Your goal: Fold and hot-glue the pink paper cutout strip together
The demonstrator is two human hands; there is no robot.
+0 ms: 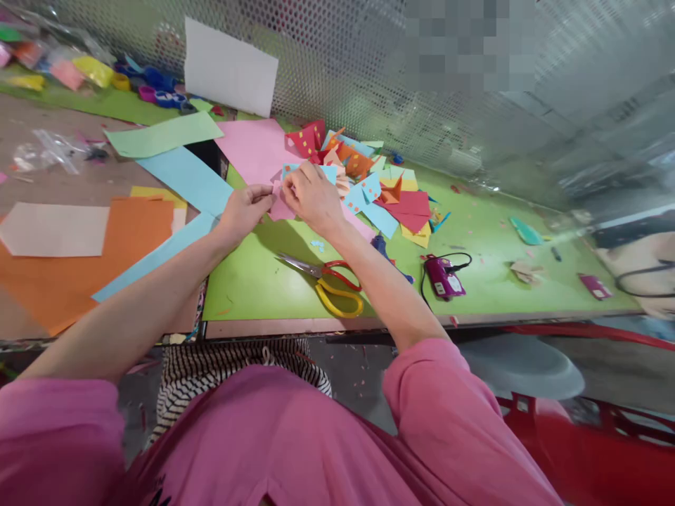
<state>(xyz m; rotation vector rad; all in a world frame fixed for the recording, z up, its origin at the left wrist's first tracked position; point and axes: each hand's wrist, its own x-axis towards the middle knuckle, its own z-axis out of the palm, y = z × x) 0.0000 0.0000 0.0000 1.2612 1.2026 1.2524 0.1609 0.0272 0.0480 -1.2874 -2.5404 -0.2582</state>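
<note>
Both hands, left hand (243, 209) and right hand (311, 197), pinch closed on one small pink paper piece (279, 207) above the green surface (474, 239); scissors (330, 277) lie near.

Two hands at work: left hand (243, 211) and right hand (312, 197), both pinching one small pink paper piece (279, 206). One pair of scissors (330, 280) with red and yellow handles, one purple glue gun (443, 277) with a black cord, one white sheet (230, 67) leaning on the mesh wall. On the counter (474, 232): one big pink sheet (253, 147), one orange sheet (79, 270), one pale green strip (164, 135), two blue strips (184, 177), plus one heap of cut paper shapes (369, 186) too jumbled to count.
</note>
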